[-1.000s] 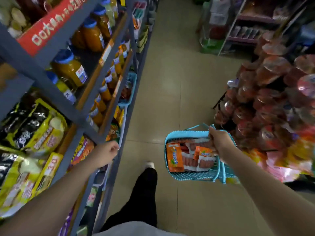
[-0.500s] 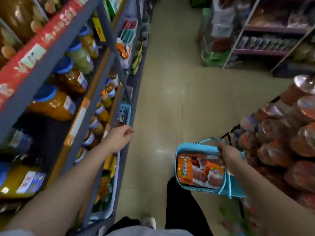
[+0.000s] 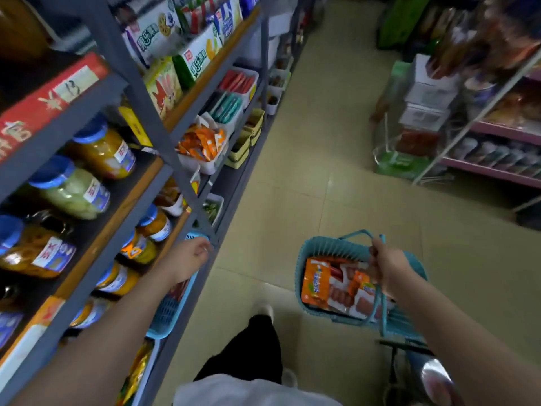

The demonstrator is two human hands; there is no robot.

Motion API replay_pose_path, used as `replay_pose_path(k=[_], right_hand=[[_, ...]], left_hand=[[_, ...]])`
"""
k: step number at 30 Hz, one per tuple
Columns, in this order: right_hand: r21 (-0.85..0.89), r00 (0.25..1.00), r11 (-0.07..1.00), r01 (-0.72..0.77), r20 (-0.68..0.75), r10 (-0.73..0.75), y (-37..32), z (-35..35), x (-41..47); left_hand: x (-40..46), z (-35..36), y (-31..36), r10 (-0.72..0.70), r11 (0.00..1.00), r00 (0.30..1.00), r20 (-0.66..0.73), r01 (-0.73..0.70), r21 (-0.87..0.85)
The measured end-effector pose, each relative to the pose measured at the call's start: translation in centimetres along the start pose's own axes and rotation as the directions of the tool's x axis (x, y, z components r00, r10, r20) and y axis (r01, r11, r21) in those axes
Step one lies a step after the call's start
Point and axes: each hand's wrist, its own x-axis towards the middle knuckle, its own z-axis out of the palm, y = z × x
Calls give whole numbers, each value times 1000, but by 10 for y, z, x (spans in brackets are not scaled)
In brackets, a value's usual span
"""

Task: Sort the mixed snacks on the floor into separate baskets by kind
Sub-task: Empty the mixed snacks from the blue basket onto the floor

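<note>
Two blue baskets are in view. One, the carried basket [image 3: 328, 253], hangs over the tiled floor [image 3: 336, 159] from the right hand [image 3: 388, 266], whose fingers are curled round both thin handles [image 3: 355, 235]. It holds an orange snack packet [image 3: 316, 284] against its left wall and clear packs of red sausages [image 3: 355, 300] filling the remainder. A second blue basket [image 3: 167, 317] sits at the front edge of a low level of the grey shelf unit [image 3: 140, 92] on the left; its contents are blurred. The left hand [image 3: 190, 259] is just above this basket's far rim, fingers curled loosely; whether it grips the rim or the shelf post cannot be told. Jars with blue lids [image 3: 68, 189] lie on the levels above, and white trays of small packets [image 3: 205, 145] line the shelf edge further along. Between the left shelving and the pink racks [image 3: 497, 171] on the right, the aisle floor runs open ahead. Compared with half a second ago, the person has advanced along the aisle, the stack of round red tubs at right has dropped out of sight, and the basket grip is unchanged.
</note>
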Motion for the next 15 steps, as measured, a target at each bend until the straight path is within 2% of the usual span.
replay_pose_path(k=[4,8,15], right_hand=[[-25,999,999,36,25,-35,-89,23,78],[-38,999,998,44,5,-44,-173,42,150],[-61,997,998,5,-83,-10,-313,55,266]], left_hand=[[95,-15,25,-42,998,999,11,41,49],[202,-45,72,-65,998,996,53,65,9],[367,-115,205,109,990,993,46,-112,79]])
